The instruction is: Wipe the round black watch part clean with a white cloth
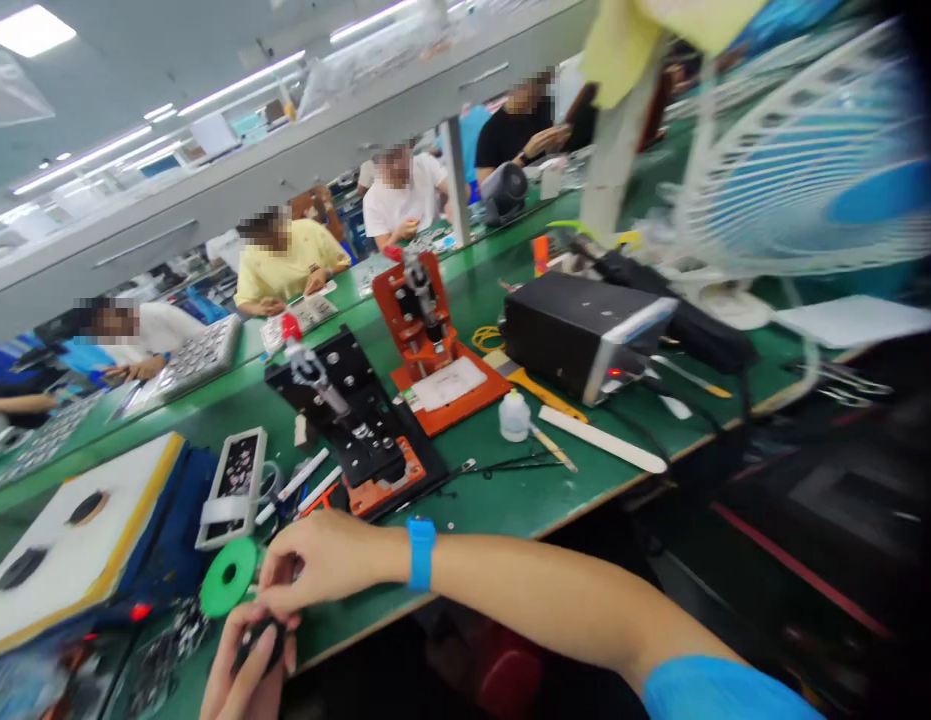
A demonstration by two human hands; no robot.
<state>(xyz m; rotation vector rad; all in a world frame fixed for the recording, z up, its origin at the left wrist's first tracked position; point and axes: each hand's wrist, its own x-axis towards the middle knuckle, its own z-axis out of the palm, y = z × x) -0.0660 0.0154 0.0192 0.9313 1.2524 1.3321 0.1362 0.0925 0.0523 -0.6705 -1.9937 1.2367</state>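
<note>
My left hand (247, 660) is at the bottom left, its fingers wrapped round a small black part (256, 645). Just above it, my right hand (322, 565) reaches in from the right with thumb and fingertips pinched together; whatever they hold is too small to make out. The two hands meet near the bench's front edge. A green disc with a centre hole (229, 577) lies directly beside them. Behind my right hand stands a black clamp fixture (352, 410) with a red-tipped lever, its base partly orange.
An orange clamp fixture (442, 370), a black box with a red light (577, 325), a small white bottle (514, 415) and a white strip (604, 440) stand on the green bench (502, 500). A fan (817, 170) is at the right. Several people sit opposite.
</note>
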